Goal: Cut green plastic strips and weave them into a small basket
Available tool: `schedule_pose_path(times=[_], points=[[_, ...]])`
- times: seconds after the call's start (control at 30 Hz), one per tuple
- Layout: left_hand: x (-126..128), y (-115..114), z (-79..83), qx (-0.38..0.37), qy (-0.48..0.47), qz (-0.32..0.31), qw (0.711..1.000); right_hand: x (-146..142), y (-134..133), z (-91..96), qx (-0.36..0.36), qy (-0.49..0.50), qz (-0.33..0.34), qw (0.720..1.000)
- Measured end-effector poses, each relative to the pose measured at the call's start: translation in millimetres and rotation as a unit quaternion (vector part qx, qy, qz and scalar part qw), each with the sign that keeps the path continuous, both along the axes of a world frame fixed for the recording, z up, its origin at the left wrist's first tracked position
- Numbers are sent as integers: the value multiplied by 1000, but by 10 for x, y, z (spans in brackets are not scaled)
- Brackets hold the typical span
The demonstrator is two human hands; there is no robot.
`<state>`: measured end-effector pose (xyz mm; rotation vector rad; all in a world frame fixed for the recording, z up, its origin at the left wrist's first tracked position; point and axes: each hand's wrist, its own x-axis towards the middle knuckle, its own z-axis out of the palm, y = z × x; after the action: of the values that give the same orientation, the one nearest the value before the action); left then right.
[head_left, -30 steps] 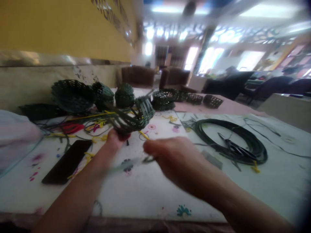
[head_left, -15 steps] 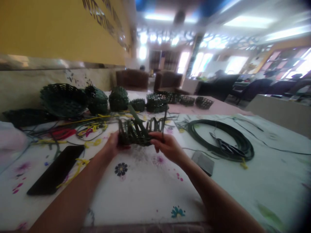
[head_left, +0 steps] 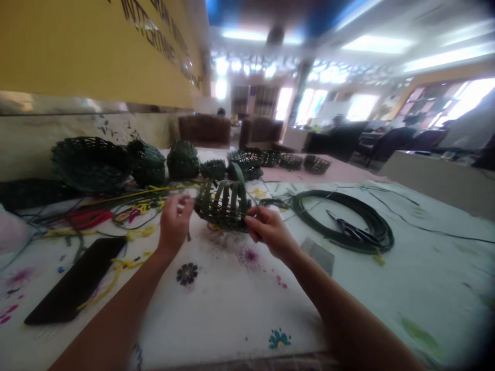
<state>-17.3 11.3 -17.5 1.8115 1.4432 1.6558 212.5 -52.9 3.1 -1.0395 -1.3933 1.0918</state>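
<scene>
I see the right hand [head_left: 266, 229] pinching the right edge of the dark green basket [head_left: 222, 203], which is between both hands over the table [head_left: 232, 309]; blur keeps me from telling whether the left hand [head_left: 175, 224], fingers bent, grips anything.

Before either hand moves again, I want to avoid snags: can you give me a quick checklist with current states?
1. Right hand at the small basket: ok, at its right side.
2. Left hand touching the basket: cannot tell, it is beside the left side.
3. Scissors-like tool away from both hands: ok, it lies at the green coil.
4. Yellow strands well away from the left forearm: not ok, some lie close beside it.
</scene>
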Motion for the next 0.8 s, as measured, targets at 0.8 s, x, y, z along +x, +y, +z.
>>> schedule_pose_path(times=[0.8], points=[[177, -69, -72, 291, 352, -44, 888, -99, -47, -81, 47, -9, -10, 999]])
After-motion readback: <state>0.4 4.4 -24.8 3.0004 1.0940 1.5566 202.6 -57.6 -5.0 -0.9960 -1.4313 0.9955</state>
